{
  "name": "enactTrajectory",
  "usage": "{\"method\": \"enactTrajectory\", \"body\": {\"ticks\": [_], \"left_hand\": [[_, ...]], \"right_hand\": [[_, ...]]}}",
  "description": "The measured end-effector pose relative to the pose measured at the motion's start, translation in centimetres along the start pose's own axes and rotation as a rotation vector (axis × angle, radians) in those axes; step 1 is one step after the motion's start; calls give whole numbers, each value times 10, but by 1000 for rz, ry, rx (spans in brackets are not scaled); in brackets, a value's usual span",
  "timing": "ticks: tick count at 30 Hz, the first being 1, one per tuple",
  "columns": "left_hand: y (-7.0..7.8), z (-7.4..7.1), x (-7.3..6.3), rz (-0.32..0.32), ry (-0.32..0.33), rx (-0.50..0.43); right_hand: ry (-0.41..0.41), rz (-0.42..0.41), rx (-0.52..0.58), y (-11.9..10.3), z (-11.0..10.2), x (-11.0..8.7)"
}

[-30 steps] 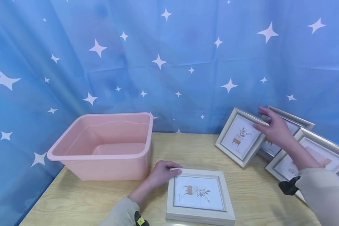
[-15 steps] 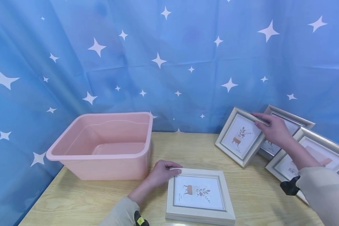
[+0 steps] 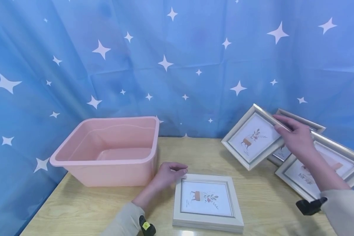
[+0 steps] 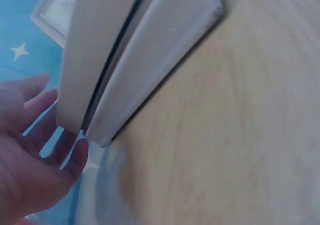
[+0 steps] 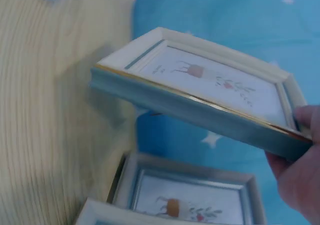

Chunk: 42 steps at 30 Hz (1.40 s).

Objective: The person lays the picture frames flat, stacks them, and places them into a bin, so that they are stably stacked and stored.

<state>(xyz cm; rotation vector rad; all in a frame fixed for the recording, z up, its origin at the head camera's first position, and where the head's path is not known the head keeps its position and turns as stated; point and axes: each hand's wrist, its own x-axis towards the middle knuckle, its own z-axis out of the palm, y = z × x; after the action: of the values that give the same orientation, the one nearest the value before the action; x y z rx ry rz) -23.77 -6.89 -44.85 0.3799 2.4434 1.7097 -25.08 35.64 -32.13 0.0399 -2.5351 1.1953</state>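
My right hand [image 3: 299,137] grips a picture frame [image 3: 252,137] by its right edge, thumb on the front and fingers behind. This frame is silvery-cream with a plant print, held tilted; the right wrist view shows its lower end raised over the table. My left hand [image 3: 168,177] is at the top left corner of two stacked picture frames [image 3: 207,226] lying flat. In the left wrist view its loosely bent fingers [image 4: 77,157] are right at the stack's corner, thumb and fingers apart. The upper frame carries a similar plant print, turned sideways.
Two more picture frames lean at the right: a rear one [image 3: 315,125], partly covered, and a front one [image 3: 296,183] behind my right forearm. A pink plastic tub [image 3: 115,173] stands at the left on the wooden table [image 3: 191,150]. A blue star-patterned curtain [image 3: 194,82] hangs behind.
My right hand has taken hold of the leftmost leaning frame and lifted and tilted it away from the others. My left hand has drawn slightly off the stack's corner.
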Motion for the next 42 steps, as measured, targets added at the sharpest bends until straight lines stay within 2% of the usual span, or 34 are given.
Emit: {"method": "enactTrajectory", "body": {"ticks": [3,6,8,10,13,14,16,18,21,23,29,33,37,42], "left_hand": [[9,-6,-3,29,1,-19],[22,-11,-6,76,-5,-42],[32,-11,-8,151,-12,-50],[43,-10,-11,234,-25,-65],[60,-8,-14,347,-90,-159],[65,-8,-15,365,-119,-197],[74,-7,-18,382,-180,-279],[81,-6,-21,387,-230,-332],[90,-4,-25,398,-282,-351],[94,-2,-28,405,-328,-337],[101,3,-35,357,-464,-207],[103,5,-37,307,-541,-221],[102,5,-37,272,-577,-243],[102,5,-37,281,-579,-216]], "right_hand": [[34,38,101,-4,-10,-18],[34,88,168,-9,-14,-40],[31,119,238,-13,-13,-55],[14,135,411,-15,-8,-71],[-45,129,757,-17,4,-91],[-69,123,864,-18,9,-97],[-111,111,979,-19,20,-107],[-142,73,1004,-22,33,-117],[-165,27,982,-27,51,-129],[-178,11,961,-30,61,-135],[-212,15,915,-40,80,-147],[-210,2,919,-43,82,-152],[-197,4,909,-46,82,-155],[-170,19,911,-47,82,-157]]}}
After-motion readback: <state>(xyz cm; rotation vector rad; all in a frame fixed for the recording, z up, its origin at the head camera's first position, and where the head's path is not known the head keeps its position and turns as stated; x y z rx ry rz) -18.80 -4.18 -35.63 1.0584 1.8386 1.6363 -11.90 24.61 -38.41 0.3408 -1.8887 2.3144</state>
